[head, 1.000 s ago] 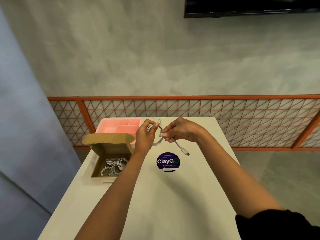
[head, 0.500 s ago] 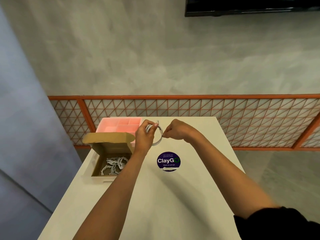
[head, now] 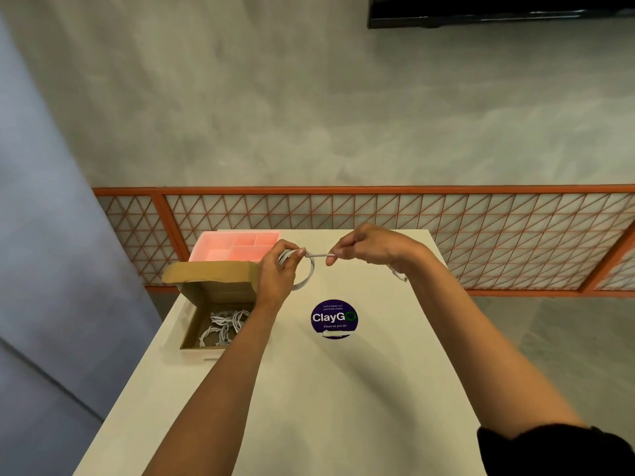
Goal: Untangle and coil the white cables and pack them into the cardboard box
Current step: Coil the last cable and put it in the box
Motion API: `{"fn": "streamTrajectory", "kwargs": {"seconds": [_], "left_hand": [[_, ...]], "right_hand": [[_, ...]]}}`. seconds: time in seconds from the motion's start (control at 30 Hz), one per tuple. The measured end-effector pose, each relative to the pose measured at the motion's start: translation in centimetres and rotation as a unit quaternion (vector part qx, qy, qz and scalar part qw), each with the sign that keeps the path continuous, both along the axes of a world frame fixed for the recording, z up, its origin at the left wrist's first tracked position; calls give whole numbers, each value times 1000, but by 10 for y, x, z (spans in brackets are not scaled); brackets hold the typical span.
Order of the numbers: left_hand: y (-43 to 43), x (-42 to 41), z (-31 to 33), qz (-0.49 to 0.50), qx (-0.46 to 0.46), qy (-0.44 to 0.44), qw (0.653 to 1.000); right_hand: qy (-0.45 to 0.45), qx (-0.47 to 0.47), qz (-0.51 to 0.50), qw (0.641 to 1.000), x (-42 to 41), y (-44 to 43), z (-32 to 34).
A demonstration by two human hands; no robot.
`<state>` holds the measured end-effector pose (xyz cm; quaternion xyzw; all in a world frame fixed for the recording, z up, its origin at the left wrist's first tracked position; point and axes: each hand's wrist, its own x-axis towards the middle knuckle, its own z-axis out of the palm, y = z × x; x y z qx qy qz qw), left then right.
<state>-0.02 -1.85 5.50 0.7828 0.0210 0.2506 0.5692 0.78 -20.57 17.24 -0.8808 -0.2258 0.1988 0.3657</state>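
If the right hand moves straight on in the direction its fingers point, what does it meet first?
The right hand points left; it would probably first meet the left hand, which holds the cable coil close ahead. Depth is hard to judge.

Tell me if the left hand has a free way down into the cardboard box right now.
Probably yes: the left hand, gripping the cable coil, is close beside the cardboard box, whose lid is folded back and open.

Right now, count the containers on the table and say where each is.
2. The cardboard box, open with white cables inside, sits at the left edge of the table; the pink tray lies behind it, at the far edge. None seems hidden.
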Motion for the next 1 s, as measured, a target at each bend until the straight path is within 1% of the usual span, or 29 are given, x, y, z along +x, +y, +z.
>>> {"fn": "streamTrajectory", "kwargs": {"seconds": [0.1, 0.2, 0.27, 0.33, 0.43, 0.47, 0.6, 0.73, 0.87, 0.93, 1.0], "left_hand": [[0, -1, -1, -5, -6, 2, 1000], [1, -5, 3, -28, -35, 2, 999], [0, -10, 9, -47, -66, 5, 997], [-1, -15, 12, -70, -105, 17, 992], [1, -17, 12, -113, -202, 40, 972], [2, -16, 12, -130, -208, 44, 968], [3, -17, 16, -185, -163, 60, 967], [6, -18, 22, -219, -157, 72, 960], [6, -16, 26, -181, -92, 93, 975], [3, -17, 25, -161, -96, 100, 977], [0, -18, 25, -145, -84, 84, 982]], "right_hand": [[9, 28, -20, 999, 1, -1, -1], [27, 88, -83, 992, 5, -5, -5], [34, 123, -126, 984, 8, -7, -8], [39, 138, -150, 978, 10, -9, -11], [52, 162, -173, 970, 16, -11, -16], [58, 173, -180, 967, 18, -11, -17], [77, 210, -203, 953, 22, -10, -22], [79, 228, -211, 947, 23, -9, -25], [55, 221, -200, 953, 21, -7, -26], [55, 232, -200, 950, 22, -5, -26], [68, 253, -206, 943, 24, -2, -27]]}}
